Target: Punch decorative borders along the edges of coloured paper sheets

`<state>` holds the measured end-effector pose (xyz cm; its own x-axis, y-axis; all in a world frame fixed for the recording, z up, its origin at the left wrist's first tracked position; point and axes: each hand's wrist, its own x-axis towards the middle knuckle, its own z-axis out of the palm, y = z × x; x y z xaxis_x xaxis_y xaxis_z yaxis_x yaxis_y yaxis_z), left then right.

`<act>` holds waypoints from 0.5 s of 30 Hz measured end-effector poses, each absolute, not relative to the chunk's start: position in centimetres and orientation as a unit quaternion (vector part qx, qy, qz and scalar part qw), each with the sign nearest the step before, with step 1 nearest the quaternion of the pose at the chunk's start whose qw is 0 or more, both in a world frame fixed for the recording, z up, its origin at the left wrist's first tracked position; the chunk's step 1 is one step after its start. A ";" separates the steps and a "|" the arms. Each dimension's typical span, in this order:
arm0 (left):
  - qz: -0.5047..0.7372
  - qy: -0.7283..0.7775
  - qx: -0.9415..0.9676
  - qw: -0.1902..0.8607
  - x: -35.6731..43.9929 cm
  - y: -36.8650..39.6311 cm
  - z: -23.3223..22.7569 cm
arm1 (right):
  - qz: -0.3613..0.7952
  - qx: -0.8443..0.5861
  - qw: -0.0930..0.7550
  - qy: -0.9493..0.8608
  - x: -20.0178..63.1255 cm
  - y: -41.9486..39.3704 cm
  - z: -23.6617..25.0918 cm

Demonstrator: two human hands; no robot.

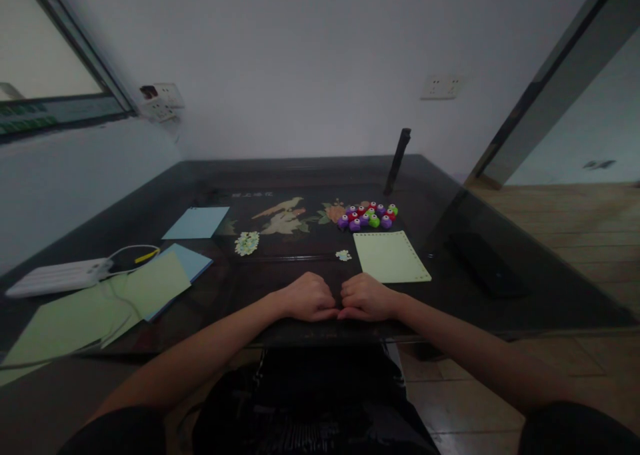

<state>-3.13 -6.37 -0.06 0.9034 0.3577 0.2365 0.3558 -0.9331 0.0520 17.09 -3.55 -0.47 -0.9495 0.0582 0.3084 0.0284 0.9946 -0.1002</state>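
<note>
Near the front edge of the dark glossy table (310, 175), my left hand (310, 298) rests in a loose fist. My right hand (367, 298) is curled the same way beside it, the thumbs meeting in the middle. Nothing shows in either hand. Just beyond my right hand lies a pale green sheet (393, 256) with small marks along its edges. Behind that sheet sits a cluster of small purple, red and green balls (369, 216) with white spots. A small pale patterned piece (343, 255) lies ahead of my hands, and a larger pale flowery patch (247, 243) is farther left.
Light blue paper (197, 222) lies at the left, with overlapping green sheets (100, 312) nearer me. A white power strip (60, 276) with a cable sits beside them. A black upright post (397, 160) stands at the back right. A dark flat object (485, 265) lies at right.
</note>
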 end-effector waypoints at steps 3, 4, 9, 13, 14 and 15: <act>0.121 0.176 0.977 0.006 -3.2 -6.4 -0.2 | 0.043 -0.020 0.164 -0.985 17.1 -3.5 -0.6; 0.123 0.177 0.977 0.005 -3.1 -6.5 -0.2 | 0.040 -0.019 0.164 -0.985 17.2 -3.5 -0.6; 0.143 0.178 0.974 -0.002 -3.0 -6.8 -0.4 | 0.024 -0.025 0.167 -0.985 17.2 -3.4 -0.7; 0.153 0.182 0.971 -0.008 -3.0 -6.7 -0.7 | 0.010 -0.032 0.170 -0.985 17.1 -3.4 -0.6; 0.153 0.182 0.971 -0.008 -3.1 -6.7 -0.7 | 0.007 -0.032 0.171 -0.985 17.1 -3.4 -0.6; 0.151 0.182 0.972 -0.007 -3.1 -6.6 -0.8 | 0.004 -0.033 0.172 -0.985 17.1 -3.4 -0.5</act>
